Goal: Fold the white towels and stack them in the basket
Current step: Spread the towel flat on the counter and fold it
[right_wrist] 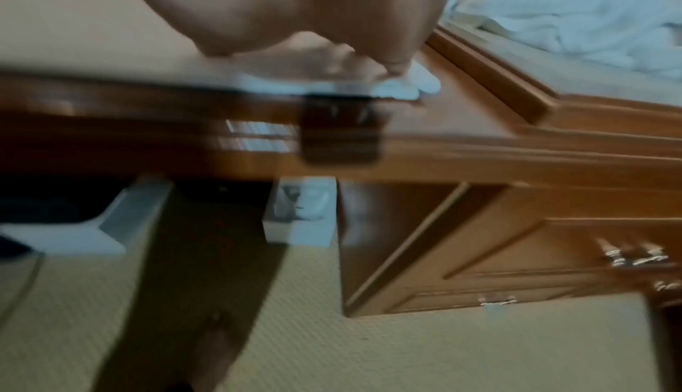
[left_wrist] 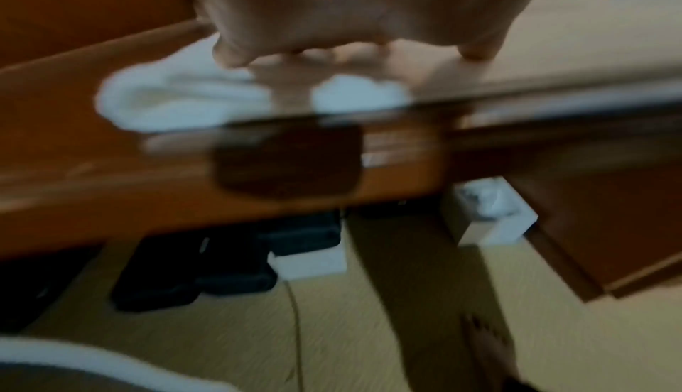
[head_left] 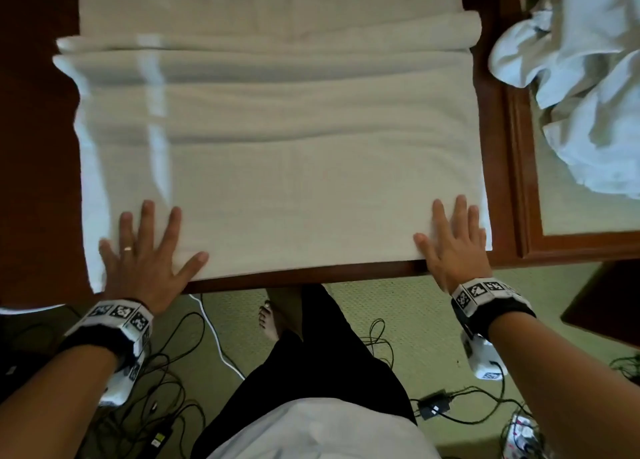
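Markings: the wristbands point(head_left: 119, 315) on both forearms carry black-and-white square code patterns. No readable text or brand appears in any view.

Towel position: a folded white towel point(head_left: 277, 167) lies flat on the dark wooden table point(head_left: 38, 147), its near edge aligned with the table's near edge. Several horizontal creases run across its far half. A second white towel layer point(head_left: 270, 1) lies beyond it, partly under its far fold.

Left hand point(head_left: 145, 254): flat on the near left corner of the towel, fingers straight and spread, palm down, grasping nothing. A ring sits on one finger.

Right hand point(head_left: 453, 244): flat on the near right corner of the towel, fingers straight and close together, palm down, grasping nothing. Both wrist views are blurred but show the fingers pressed on white cloth at the table edge.

Surroundings: a heap of crumpled white cloth point(head_left: 585, 77) lies to the right on a framed, raised surface point(head_left: 523, 167) just beside the table. Below the table edge, black cables point(head_left: 173, 382) and a power adapter point(head_left: 434, 406) lie on the green carpet point(head_left: 415, 320). The person's bare foot point(head_left: 272, 320) stands on the carpet near the table.
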Action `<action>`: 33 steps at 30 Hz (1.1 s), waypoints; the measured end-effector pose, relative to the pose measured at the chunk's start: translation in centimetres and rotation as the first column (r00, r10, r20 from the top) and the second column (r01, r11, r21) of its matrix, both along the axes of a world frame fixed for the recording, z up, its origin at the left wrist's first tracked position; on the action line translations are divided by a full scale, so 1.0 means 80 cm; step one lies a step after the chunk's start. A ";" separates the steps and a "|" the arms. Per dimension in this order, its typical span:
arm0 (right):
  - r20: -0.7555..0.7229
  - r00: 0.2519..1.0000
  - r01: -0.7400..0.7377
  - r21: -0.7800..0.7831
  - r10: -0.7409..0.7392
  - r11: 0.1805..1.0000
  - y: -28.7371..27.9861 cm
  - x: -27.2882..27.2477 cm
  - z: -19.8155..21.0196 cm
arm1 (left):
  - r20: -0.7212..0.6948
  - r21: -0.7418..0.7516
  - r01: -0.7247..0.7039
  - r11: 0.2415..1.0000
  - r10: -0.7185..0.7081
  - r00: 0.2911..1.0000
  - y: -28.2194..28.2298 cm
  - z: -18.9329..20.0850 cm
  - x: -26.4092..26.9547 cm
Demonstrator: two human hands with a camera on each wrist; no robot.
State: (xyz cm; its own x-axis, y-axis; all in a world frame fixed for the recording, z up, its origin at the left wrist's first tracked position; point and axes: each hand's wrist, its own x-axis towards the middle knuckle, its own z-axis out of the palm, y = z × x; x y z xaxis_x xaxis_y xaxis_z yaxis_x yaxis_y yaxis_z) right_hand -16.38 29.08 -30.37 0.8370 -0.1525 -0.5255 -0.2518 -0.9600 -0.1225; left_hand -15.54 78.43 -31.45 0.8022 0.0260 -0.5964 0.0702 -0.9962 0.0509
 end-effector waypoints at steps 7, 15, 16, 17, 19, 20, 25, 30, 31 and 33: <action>0.006 0.911 -0.411 -0.080 0.413 0.908 0.031 -0.037 -0.002 | 0.147 -0.024 0.237 0.971 -0.231 0.962 0.001 -0.012 -0.060; 0.169 0.872 -0.442 -0.128 0.459 0.888 0.019 -0.086 -0.003 | 0.297 0.033 0.331 0.943 -0.326 0.898 0.005 -0.003 -0.103; 0.186 0.870 -0.436 -0.143 0.457 0.888 0.014 -0.087 0.004 | 0.308 0.031 0.338 0.941 -0.331 0.892 0.009 0.001 -0.107; 0.204 0.874 -0.413 -0.168 0.441 0.895 0.011 -0.085 0.009 | 0.331 0.035 0.331 0.943 -0.323 0.887 0.012 0.008 -0.106; 0.171 0.916 -0.332 -0.187 0.363 0.925 0.014 -0.069 0.035 | 0.325 0.057 0.272 0.961 -0.275 0.905 0.010 0.034 -0.093; 0.137 0.932 -0.309 -0.193 0.337 0.931 0.015 -0.060 0.046 | 0.266 0.074 0.220 0.973 -0.232 0.936 0.008 0.046 -0.084; -0.344 0.917 -0.259 -0.124 0.203 0.958 0.012 -0.042 0.079 | -0.297 0.013 0.151 0.989 -0.140 0.944 0.011 0.071 -0.049; -0.210 0.960 -0.225 -0.172 0.188 0.959 0.002 -0.003 0.106 | -0.017 -0.087 0.037 0.996 -0.039 0.999 0.034 0.095 -0.009; -0.156 0.968 -0.224 -0.183 0.197 0.957 0.003 0.011 0.116 | 0.054 -0.113 0.028 0.993 -0.022 0.998 0.034 0.103 0.003; -0.053 0.982 -0.187 -0.186 0.180 0.965 0.004 0.042 0.135 | 0.132 -0.156 -0.031 0.987 0.052 0.990 0.031 0.123 0.031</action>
